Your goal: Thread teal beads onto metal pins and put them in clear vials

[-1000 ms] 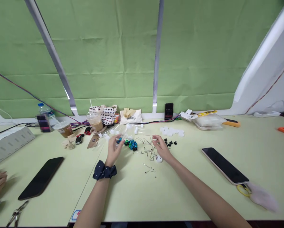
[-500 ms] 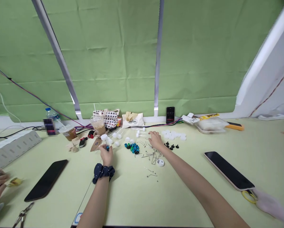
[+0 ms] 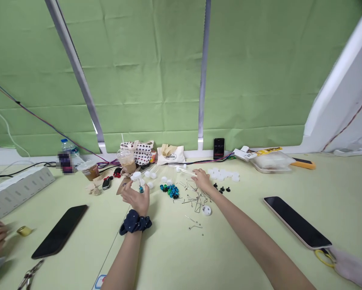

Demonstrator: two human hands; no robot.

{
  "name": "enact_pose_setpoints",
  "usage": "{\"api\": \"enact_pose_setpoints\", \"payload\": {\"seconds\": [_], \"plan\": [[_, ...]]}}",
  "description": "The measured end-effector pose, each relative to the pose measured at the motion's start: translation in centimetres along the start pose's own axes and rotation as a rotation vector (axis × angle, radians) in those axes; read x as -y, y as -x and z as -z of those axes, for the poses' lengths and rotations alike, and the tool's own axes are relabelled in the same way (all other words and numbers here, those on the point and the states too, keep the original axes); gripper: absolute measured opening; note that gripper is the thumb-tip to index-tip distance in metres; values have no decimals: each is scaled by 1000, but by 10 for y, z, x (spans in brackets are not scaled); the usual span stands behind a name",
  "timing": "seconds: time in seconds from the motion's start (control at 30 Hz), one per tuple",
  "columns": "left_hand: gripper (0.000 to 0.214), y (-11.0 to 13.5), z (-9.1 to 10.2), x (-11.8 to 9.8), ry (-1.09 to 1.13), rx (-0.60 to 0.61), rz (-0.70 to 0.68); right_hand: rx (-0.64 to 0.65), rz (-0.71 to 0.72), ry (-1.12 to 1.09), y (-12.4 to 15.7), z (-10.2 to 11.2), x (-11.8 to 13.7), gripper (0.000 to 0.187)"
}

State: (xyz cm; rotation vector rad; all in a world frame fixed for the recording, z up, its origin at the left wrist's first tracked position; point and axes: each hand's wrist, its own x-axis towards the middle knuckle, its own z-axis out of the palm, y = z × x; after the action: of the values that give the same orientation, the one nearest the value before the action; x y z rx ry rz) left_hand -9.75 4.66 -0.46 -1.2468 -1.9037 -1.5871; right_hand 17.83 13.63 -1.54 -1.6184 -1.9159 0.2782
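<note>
The person's left hand (image 3: 137,199) was spread, thumb and fingers apart, around a white-capped tube (image 3: 140,183) that seemed to stand upright, a blue-green piece showing low in it or just behind. The loose arch suggested a guard against toppling rather than a grip; whether any fingertip touched the tube could not be told. The right hand (image 3: 202,181) was stretched out with its fingertips at the near end of a clear tube (image 3: 187,172) lying on its side; whether they had closed on it could not be made out.

The small parts lay in separate groups between and beyond the hands, probably to keep each kind distinct and within reach. A phone (image 3: 219,148) was propped upright near the green covering (likely so that its timer faced the person).

As for numbers, the shiny blue, green and black pieces (image 3: 173,190) came to more than a dozen, too heaped to count exactly. The thin metal rods (image 3: 198,197) crossed one another and also defied counting. The white discs (image 3: 220,175) overlapped, perhaps ten or so. At least three black pegs (image 3: 228,189) showed beside the right wrist, and one holed white disc (image 3: 207,210) lay nearer the person. Two drink cups, one brown (image 3: 89,171) and one paler (image 3: 127,163), stood at the left.
</note>
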Motion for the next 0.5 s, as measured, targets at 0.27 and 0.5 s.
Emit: {"api": "enact_pose_setpoints", "payload": {"seconds": [0.27, 0.5], "plan": [[47, 44, 7, -55, 171, 463, -564, 51, 150, -636, 62, 30, 21, 39], [35, 66, -2, -64, 180, 837, -751, 161, 226, -588, 96, 20, 32, 40]]}}
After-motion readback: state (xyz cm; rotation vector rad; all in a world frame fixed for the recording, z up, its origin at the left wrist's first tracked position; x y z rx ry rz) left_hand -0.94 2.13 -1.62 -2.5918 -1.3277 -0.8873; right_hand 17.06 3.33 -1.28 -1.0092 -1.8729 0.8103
